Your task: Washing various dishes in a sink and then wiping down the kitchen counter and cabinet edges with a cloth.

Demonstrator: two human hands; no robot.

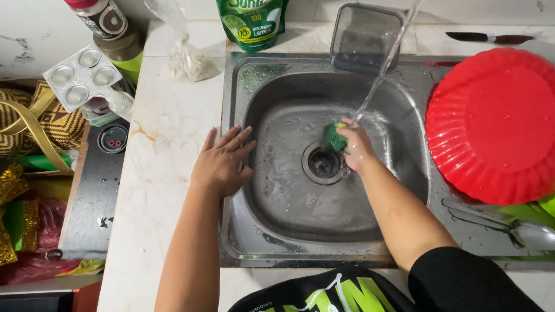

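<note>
We see a steel sink (266, 79) set in a pale marble counter (163, 182), its basin wet, with a drain (324, 163) at the middle. On the draining board to the right, a red fluted plate (503, 126) lies upside down over green ware, well apart from the hands. Our left hand (221, 163) rests flat on the sink's left rim, fingers spread and released, holding nothing. Our right hand (356, 146) is down in the basin, just beside the drain, fingers clenched around a green sponge (335, 137), and a thin stream of water (390, 56) falls onto it from the tap above. A spoon (526, 232) lies on the board near the plate, and a knife (488, 37) rests behind it on the counter.
</note>
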